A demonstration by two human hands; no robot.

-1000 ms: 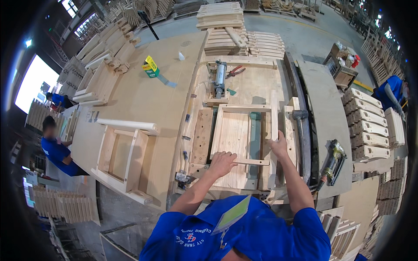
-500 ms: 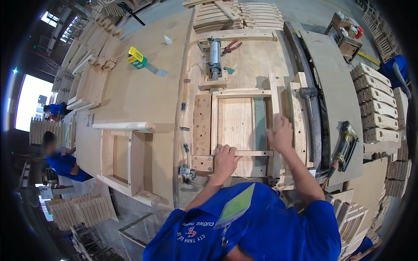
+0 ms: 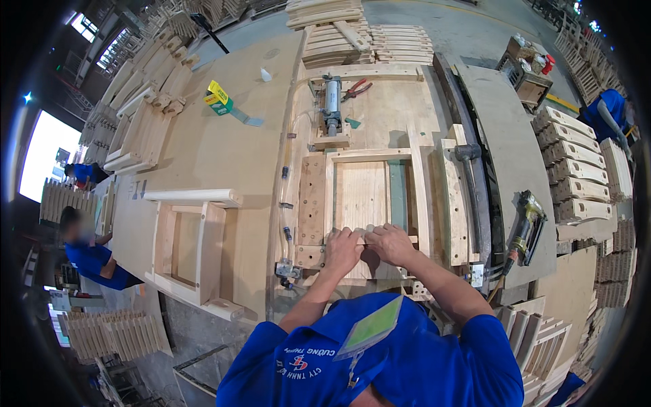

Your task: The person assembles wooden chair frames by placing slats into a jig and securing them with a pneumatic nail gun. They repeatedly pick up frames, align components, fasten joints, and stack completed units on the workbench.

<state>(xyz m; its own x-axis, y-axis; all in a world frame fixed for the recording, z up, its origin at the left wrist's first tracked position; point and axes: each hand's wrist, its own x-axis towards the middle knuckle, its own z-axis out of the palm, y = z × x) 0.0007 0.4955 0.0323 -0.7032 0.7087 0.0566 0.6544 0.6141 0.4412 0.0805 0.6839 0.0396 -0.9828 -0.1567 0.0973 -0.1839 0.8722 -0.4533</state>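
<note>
Stacks of pale wooden parts [image 3: 401, 46] rise beyond the far edge of the broad desk [image 3: 251, 149], and off to the left we see a person in a blue shirt [image 3: 95, 258]. In front of us a wooden frame [image 3: 368, 155] lies flat in a jig, beside a drilled wooden block [image 3: 312, 197] on its left. Our left hand [image 3: 343, 251] and right hand [image 3: 392, 245] sit side by side, nearly touching, at the frame's near edge; the fingers of both are bent over the front rail [image 3: 413, 239] and grasp it — how tightly, we cannot tell. Past the frame we have an air cylinder [image 3: 332, 102], with red-handled pliers [image 3: 356, 89] just beside it. To the right, a hammer [image 3: 467, 153] rests by a long wooden strip [image 3: 458, 224], and a nail gun [image 3: 526, 227] lies on a neighbouring board [image 3: 491, 129]. To our left lies another frame [image 3: 211, 251], apart from the first — and farther back on that side, a green-and-yellow box [image 3: 218, 99] and a small white bottle [image 3: 265, 74].
</note>
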